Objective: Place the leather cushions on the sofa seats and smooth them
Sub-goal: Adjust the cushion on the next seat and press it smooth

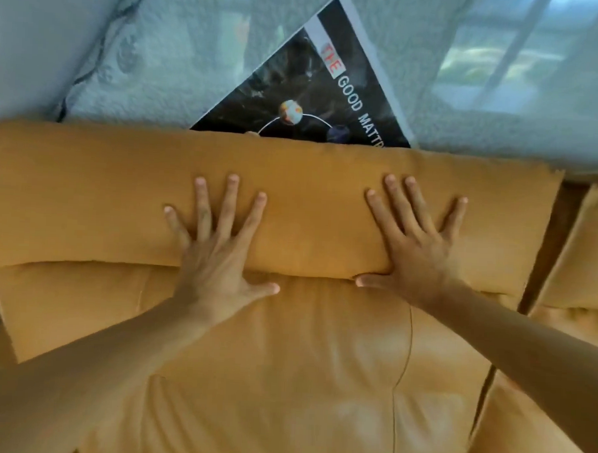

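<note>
A tan leather back cushion stretches across the middle of the head view, standing behind a tan leather seat cushion that fills the foreground. My left hand lies flat with fingers spread on the back cushion's lower front, the thumb reaching onto the seat cushion. My right hand presses flat against the same back cushion further right, fingers spread, thumb along the seam between the two cushions. Neither hand holds anything.
A second tan back cushion and seat sit at the right, split off by a dark gap. Behind the sofa leans a plastic-wrapped white mattress with a dark printed label.
</note>
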Available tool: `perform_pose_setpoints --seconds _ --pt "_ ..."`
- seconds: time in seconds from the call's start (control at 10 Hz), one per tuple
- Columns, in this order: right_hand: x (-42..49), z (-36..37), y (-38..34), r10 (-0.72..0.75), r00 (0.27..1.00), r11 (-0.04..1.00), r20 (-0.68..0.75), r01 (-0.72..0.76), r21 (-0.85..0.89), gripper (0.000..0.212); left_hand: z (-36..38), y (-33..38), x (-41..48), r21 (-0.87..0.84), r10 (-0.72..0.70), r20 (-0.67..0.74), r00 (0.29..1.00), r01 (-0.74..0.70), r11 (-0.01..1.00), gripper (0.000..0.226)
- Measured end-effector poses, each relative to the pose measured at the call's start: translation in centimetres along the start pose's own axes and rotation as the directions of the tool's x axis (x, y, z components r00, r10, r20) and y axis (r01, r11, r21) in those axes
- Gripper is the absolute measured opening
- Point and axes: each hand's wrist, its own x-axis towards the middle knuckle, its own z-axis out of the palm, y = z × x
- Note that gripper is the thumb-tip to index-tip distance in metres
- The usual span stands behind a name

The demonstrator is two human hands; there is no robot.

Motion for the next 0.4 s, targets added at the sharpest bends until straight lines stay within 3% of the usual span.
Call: perform_pose_setpoints --seconds 0.1,0.4 --pt "-2.7 1.7 3.6 0.077 0.992 0.997 0.096 -0.077 -0.003 0.142 1.0 1.7 0.8 0.073 -0.093 0.087 0.992 0.087 0.994 0.15" --pt "-2.7 -1.0 3.1 0.029 0.915 0.991 0.402 -0.079 0.108 0.152 -3.8 2.8 0.4 0.112 -0.202 0.384 0.901 0.172 0.979 0.146"
